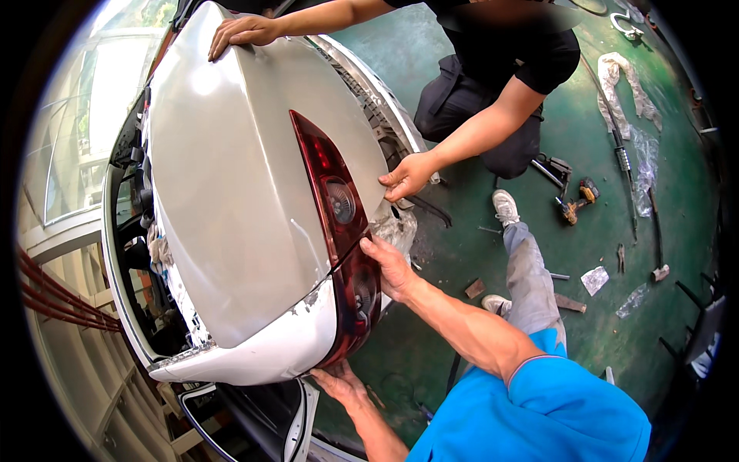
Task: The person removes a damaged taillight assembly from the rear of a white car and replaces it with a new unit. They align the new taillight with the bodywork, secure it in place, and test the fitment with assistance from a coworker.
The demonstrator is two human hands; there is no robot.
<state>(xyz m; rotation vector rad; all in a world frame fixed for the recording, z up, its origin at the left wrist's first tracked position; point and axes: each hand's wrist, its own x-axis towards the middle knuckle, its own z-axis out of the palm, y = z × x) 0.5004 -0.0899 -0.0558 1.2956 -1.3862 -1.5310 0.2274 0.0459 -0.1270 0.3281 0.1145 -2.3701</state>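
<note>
A dark red outer tail light [356,304] sits at the corner of a white rear fender [269,348]. My right hand [389,268] grips its upper edge, thumb on the lens, beside the seam with the inner tail light [331,189]. That inner light is set in a grey-primed trunk lid [223,185]. Under the outer light's lower end, my left hand [339,383] is cupped against it and the fender edge; its fingers are partly hidden. A co-worker in black crouches opposite, one hand [245,35] flat on the lid, the other [412,175] at the lid's edge near the inner light.
An open car door [254,420] hangs below the fender. Across the green floor lie a cordless drill [577,202], a long metal bar [622,158], a hammer [659,271], pliers [621,258], a wooden block [475,289] and plastic wrapping [645,165]. A window [85,115] stands at the left.
</note>
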